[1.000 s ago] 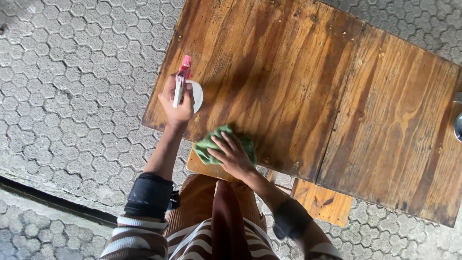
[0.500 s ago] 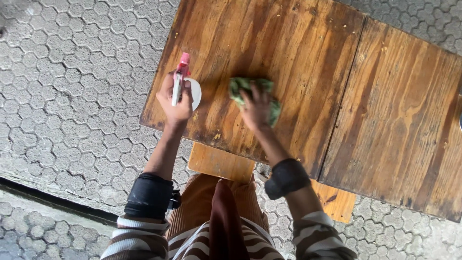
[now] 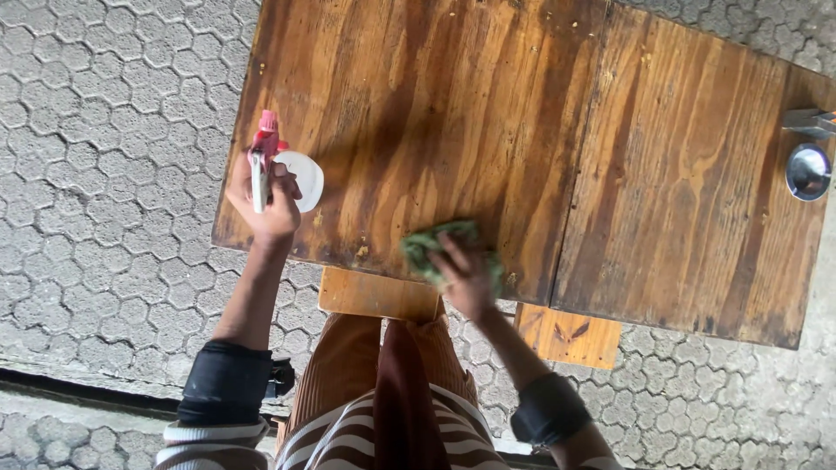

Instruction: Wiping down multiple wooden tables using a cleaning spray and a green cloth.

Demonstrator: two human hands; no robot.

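My left hand [image 3: 266, 204] grips a white spray bottle [image 3: 300, 178] with a pink and white trigger head, held over the left near corner of a brown wooden table [image 3: 435, 96]. My right hand [image 3: 466, 278] presses a crumpled green cloth [image 3: 427, 244] flat on the tabletop at the near edge. The cloth lies partly under my fingers. Both forearms wear dark bands below striped sleeves.
A second wooden tabletop [image 3: 697, 174] butts against the first on the right. A small metal dish [image 3: 807, 171] and a metal object [image 3: 810, 122] sit at its far right edge. Wooden bench seats [image 3: 379, 294] stand below the table's near edge. Grey hexagonal paving [image 3: 113, 130] surrounds everything.
My right hand slid the green cloth from the near edge up into the middle of the table, then back down to the near edge. The left hand kept holding the bottle.
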